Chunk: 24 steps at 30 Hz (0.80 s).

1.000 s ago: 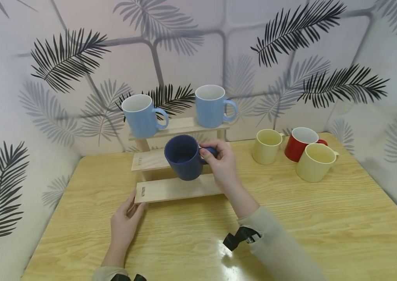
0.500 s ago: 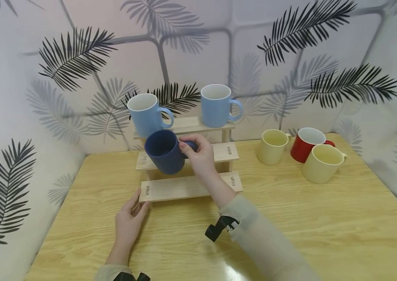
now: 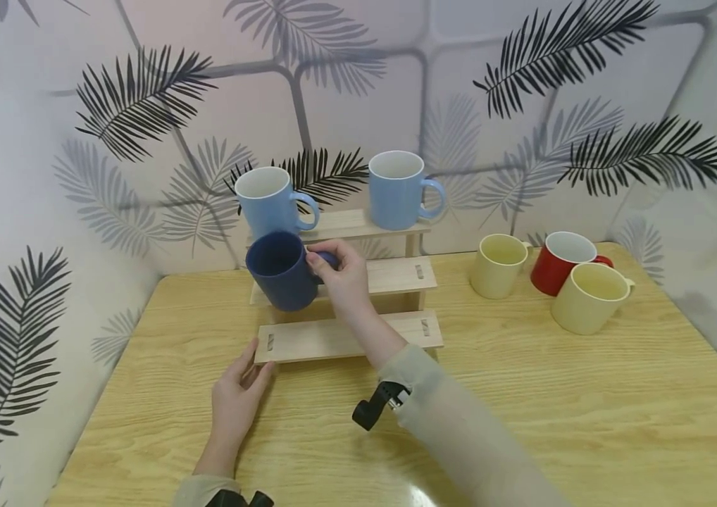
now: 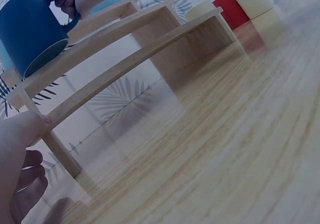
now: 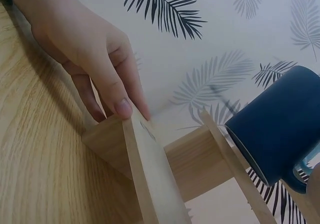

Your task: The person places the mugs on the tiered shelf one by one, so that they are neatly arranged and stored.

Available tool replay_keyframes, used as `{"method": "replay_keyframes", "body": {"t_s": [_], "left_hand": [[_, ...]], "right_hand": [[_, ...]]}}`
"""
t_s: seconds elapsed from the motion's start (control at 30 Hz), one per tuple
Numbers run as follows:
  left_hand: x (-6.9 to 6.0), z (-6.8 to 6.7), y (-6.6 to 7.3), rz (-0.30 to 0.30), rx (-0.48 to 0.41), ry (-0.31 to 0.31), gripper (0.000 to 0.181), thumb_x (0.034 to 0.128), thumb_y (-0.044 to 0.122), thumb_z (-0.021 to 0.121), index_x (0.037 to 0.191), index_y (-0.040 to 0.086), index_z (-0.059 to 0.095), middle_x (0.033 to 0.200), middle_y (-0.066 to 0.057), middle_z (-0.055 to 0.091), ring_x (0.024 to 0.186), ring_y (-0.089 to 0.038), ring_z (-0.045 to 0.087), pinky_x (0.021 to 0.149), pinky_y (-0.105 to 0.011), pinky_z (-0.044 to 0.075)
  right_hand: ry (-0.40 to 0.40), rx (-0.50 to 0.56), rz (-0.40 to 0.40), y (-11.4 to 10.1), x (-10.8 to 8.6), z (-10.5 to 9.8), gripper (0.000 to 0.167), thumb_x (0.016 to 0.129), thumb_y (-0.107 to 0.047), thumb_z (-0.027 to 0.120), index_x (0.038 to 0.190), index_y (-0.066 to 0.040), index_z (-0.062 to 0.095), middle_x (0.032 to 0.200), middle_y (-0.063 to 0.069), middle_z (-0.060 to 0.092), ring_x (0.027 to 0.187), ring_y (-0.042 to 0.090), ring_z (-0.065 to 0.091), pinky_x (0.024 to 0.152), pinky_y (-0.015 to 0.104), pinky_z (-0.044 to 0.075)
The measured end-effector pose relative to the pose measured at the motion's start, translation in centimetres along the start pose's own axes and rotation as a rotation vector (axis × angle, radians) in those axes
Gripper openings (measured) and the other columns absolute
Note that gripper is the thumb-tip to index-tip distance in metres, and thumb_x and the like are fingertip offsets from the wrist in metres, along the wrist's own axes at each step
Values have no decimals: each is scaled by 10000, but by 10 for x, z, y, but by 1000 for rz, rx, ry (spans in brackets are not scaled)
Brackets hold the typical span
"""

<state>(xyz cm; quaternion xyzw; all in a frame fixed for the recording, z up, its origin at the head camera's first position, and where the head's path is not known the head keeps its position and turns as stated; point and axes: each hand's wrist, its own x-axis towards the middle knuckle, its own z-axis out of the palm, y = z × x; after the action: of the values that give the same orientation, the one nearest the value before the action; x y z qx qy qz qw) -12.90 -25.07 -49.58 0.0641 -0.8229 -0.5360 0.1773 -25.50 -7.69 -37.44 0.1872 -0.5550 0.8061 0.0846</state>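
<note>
My right hand [image 3: 344,278] holds a dark blue mug [image 3: 285,282] by its handle. The mug is over the left end of the middle shelf on a three-step wooden rack [image 3: 333,339]; whether its base touches the wood, I cannot tell. At the rack's front left corner, my left hand [image 3: 236,398] pinches the end of the lowest shelf, thumb in front and fingers at the side, as the right wrist view shows on the left hand [image 5: 95,54]. Two light blue mugs stand on the top shelf, one at the left [image 3: 266,204] and one at the right [image 3: 395,191].
To the right of the rack, a pale yellow mug [image 3: 496,271], a red mug [image 3: 549,271] with a white inside and another pale yellow mug [image 3: 587,303] stand on the wooden table [image 3: 523,401]. A leaf-patterned wall [image 3: 460,84] rises close behind.
My right hand has carried the dark blue mug leftward, from over the middle of the rack to the middle shelf's left end. The left hand keeps its hold. The head view has shifted slightly.
</note>
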Motion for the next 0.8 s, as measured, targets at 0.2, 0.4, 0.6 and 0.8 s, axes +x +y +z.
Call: {"method": "replay_keyframes", "body": {"t_s": [0.2,0.4,0.6,0.8], "left_hand": [[0,0,0,-16,20,-4,573,898,240,691,1391,38,481,1387,-140,481,1182,-293,544,909,-147,466],[-1,1,1,-22,16,4,564,897,222,695,1390,45,487,1381,-142,486,1188,-275,538,910,-126,457],[0,1,-1,-21,14,6,563,895,216,696,1390,48,487,1377,-141,491,1201,-270,527,911,-111,451],[0,1,-2,-19,7,5,570,891,221,700,1390,45,486,1385,-133,485,1203,-273,525,911,-116,452]], "right_hand": [[42,47,47,5,0,6,96,852,86,657,943,109,635,952,159,615,809,114,620,744,234,582],[76,80,58,9,-2,9,80,849,100,652,925,76,654,953,140,617,818,111,615,749,225,577],[84,105,48,14,-1,10,76,851,97,652,921,67,654,964,170,623,839,131,616,758,225,573],[75,0,26,18,-1,10,137,871,40,661,988,106,632,966,150,626,865,126,617,774,216,567]]}}
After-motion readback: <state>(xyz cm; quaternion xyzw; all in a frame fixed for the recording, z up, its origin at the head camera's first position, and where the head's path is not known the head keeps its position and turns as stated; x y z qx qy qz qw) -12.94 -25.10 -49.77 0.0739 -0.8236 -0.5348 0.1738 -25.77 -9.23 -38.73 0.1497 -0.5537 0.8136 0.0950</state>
